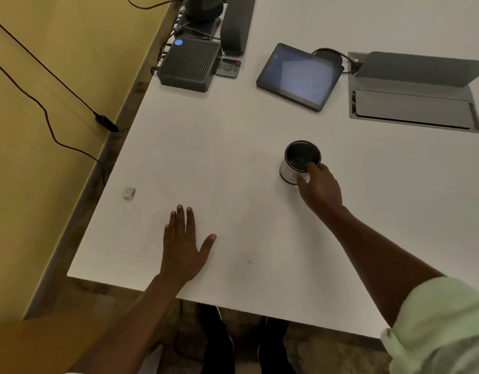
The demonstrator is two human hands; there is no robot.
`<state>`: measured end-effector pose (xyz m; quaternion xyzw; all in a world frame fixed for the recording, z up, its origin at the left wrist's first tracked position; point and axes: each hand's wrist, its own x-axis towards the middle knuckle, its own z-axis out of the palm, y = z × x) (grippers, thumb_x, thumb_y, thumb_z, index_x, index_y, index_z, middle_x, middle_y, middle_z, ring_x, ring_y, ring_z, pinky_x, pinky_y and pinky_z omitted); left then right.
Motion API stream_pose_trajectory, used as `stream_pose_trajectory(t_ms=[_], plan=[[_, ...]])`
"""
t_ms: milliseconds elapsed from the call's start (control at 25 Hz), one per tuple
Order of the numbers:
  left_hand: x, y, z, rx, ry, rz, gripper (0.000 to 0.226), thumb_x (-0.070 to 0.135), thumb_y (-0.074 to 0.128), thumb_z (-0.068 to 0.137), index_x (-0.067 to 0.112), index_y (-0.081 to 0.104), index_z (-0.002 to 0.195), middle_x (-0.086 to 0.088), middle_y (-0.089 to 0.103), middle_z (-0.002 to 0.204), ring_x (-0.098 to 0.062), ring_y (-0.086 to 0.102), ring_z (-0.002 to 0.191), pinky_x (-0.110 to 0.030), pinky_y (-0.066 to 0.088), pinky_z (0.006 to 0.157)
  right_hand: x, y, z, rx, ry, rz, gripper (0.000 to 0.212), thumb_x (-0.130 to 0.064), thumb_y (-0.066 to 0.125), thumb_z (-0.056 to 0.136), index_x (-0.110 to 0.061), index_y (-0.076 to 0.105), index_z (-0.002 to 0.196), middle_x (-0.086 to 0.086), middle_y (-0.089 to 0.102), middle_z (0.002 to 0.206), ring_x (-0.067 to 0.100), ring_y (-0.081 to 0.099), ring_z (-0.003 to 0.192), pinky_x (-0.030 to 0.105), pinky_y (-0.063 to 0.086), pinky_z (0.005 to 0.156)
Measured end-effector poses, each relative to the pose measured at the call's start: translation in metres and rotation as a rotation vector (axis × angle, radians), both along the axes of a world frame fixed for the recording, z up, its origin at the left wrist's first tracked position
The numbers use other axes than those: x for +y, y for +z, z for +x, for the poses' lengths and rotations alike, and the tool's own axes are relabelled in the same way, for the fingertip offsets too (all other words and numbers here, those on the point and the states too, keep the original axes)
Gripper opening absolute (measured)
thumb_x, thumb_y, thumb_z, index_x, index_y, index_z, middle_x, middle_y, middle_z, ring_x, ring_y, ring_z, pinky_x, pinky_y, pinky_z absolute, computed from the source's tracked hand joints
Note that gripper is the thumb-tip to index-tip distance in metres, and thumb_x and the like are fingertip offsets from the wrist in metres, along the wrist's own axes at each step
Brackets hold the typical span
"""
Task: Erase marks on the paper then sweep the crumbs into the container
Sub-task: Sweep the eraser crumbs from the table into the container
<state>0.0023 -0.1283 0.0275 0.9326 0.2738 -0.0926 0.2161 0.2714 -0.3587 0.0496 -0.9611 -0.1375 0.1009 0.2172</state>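
Note:
A small round container (pixel 297 163), white outside and black inside, stands upright on the white table right of centre. My right hand (pixel 320 188) grips its near side, index finger hooked over the rim. My left hand (pixel 183 242) lies flat and open on the table near the front edge, fingers spread. A small pale eraser (pixel 129 193) rests near the table's left edge, well left of that hand. A short dark mark (pixel 249 261) shows on the white surface between my arms. The paper's edges cannot be told from the table.
At the back stand a black ribbed box (pixel 189 66), a remote (pixel 228 68), a dark tablet (pixel 299 76) and an open grey cable hatch (pixel 413 101). Cables run over the yellow floor (pixel 44 109) on the left. The table's front edge (pixel 233 306) is close to me.

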Motion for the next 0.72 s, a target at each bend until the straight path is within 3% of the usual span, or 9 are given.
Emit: stream_pose_trajectory(t_ms=[80,240,360,440,560,640,720], plan=[[-0.022,0.012,0.005,-0.037,0.044,-0.097,0.103,0.077,0.031,0.090,0.013,-0.003,0.163,-0.009,-0.008,0.172,-0.025,-0.007,0.160,-0.044,0.005,0.131,-0.001,-0.001,-0.005,-0.034,0.054,0.080,0.023,-0.029,0.058,0.095,-0.012,0.057,0.109,0.014,0.062,0.110,0.035,0.063,0.095,0.032,0.040,0.070],[-0.061,0.031,0.013,-0.171,0.127,-0.290,0.107,0.064,0.059,0.090,0.019,-0.004,0.163,0.001,0.000,0.173,-0.015,0.003,0.159,-0.040,0.013,0.130,-0.001,0.012,-0.046,-0.037,0.351,0.197,0.019,-0.034,0.059,0.096,-0.019,0.058,0.108,0.005,0.064,0.109,0.026,0.066,0.092,0.042,0.057,0.072],[-0.076,0.039,0.015,-0.237,0.215,-0.368,0.120,0.064,0.074,0.078,0.026,-0.001,0.163,0.004,0.007,0.173,-0.017,0.013,0.158,-0.037,0.022,0.125,-0.002,0.032,-0.088,0.031,0.622,0.269,0.023,-0.042,0.056,0.097,-0.022,0.058,0.109,0.001,0.065,0.111,0.021,0.065,0.090,0.043,0.059,0.070],[-0.082,0.046,0.010,-0.309,0.269,-0.402,0.122,0.069,0.078,0.070,0.026,0.010,0.161,0.002,0.023,0.169,-0.016,0.027,0.154,-0.035,0.032,0.120,-0.001,0.042,-0.113,0.114,0.751,0.281,0.028,-0.047,0.052,0.096,-0.025,0.059,0.112,-0.002,0.065,0.113,0.019,0.065,0.092,0.043,0.059,0.071],[-0.092,0.053,-0.010,-0.425,0.286,-0.429,0.094,0.054,0.088,0.067,0.031,0.038,0.144,0.011,0.054,0.140,0.013,0.048,0.127,-0.008,0.041,0.102,-0.004,0.045,-0.140,0.216,0.808,0.319,0.026,-0.042,0.058,0.097,-0.028,0.058,0.118,-0.006,0.065,0.117,0.015,0.065,0.098,0.043,0.058,0.077],[-0.098,0.054,-0.030,-0.457,0.335,-0.436,0.085,0.034,0.095,0.065,0.034,0.043,0.133,0.022,0.057,0.123,0.023,0.051,0.112,0.002,0.042,0.089,-0.012,0.049,-0.158,0.288,0.828,0.336,0.043,-0.048,0.058,0.097,-0.032,0.049,0.136,-0.008,0.062,0.132,0.011,0.062,0.113,0.040,0.056,0.088],[-0.103,0.051,-0.057,-0.452,0.405,-0.458,0.085,0.026,0.097,0.063,0.034,0.046,0.129,0.025,0.056,0.120,0.025,0.052,0.110,0.004,0.043,0.084,-0.022,0.048,-0.170,0.318,0.853,0.306,0.065,-0.057,0.052,0.097,-0.031,0.030,0.153,-0.008,0.048,0.152,0.010,0.051,0.132,0.033,0.048,0.104]])
